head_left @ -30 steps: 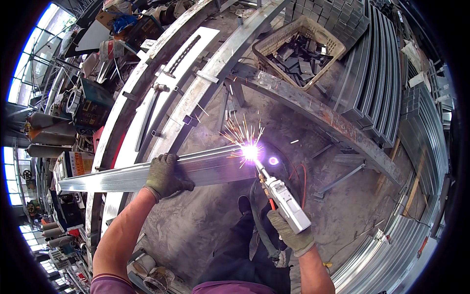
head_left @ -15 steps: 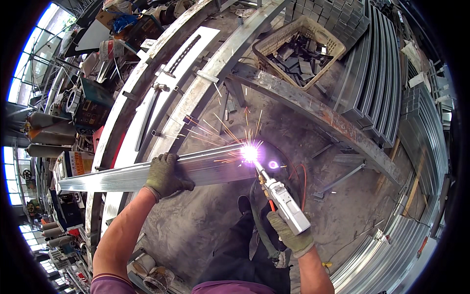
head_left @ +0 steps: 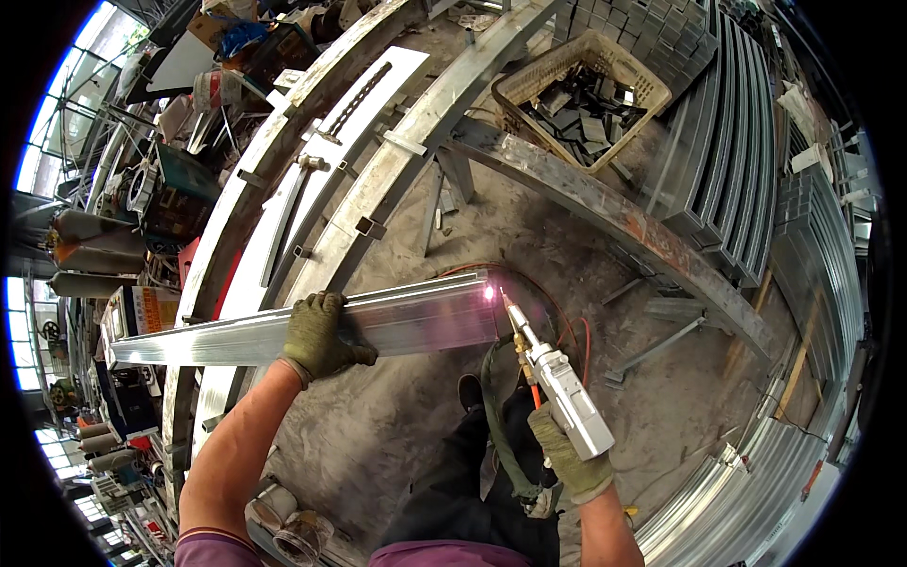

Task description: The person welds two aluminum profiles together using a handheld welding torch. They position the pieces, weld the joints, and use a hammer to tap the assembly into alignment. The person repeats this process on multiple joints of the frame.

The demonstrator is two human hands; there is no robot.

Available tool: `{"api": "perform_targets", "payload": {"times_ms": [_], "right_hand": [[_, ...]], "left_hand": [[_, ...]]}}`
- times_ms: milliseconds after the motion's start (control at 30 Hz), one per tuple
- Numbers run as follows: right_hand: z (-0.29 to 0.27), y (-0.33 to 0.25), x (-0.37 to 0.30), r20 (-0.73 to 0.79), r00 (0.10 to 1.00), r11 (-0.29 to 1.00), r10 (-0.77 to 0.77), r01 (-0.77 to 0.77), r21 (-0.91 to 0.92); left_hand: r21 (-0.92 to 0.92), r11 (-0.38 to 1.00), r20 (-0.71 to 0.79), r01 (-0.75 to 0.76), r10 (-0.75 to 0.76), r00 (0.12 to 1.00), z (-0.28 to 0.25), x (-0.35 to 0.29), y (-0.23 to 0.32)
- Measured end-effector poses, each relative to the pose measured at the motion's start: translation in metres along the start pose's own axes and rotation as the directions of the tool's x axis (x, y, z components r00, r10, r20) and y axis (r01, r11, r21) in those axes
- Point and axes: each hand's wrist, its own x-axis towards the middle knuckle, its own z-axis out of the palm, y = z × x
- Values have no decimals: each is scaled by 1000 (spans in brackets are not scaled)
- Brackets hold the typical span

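Note:
My left hand, in an olive work glove, is closed over a long shiny metal profile. The profile runs from the left across the steel frame, its near end sticking out over the floor. In my right hand, gloved too, is a silver handheld welding gun with a brass-coloured fitting and an orange-red line along its underside. Its nozzle points up and left at the profile's right end, a small gap away. A small pink-white glow sits at that end's upper corner.
Long steel beams form the frame ahead, with a crossbeam slanting to the right. A plastic basket holds metal offcuts. Stacks of metal tubing line the right. Cluttered equipment fills the left. An orange-red hose hangs near the gun.
The bright arc and flying sparks have died to a small glow. My right hand and the welding gun have shifted slightly right and down, away from the profile's end. My left hand stays put.

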Motion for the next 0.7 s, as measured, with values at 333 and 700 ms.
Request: {"api": "perform_targets", "payload": {"times_ms": [333,700], "right_hand": [[-3,11,1,16,994,985,-112,113,-132],[-1,12,5,15,981,963,-196,195,-187]], "left_hand": [[18,1000,-14,3,-3,1000,1,1,1],[19,1000,-3,8,-8,1000,-1,0,2]]}}
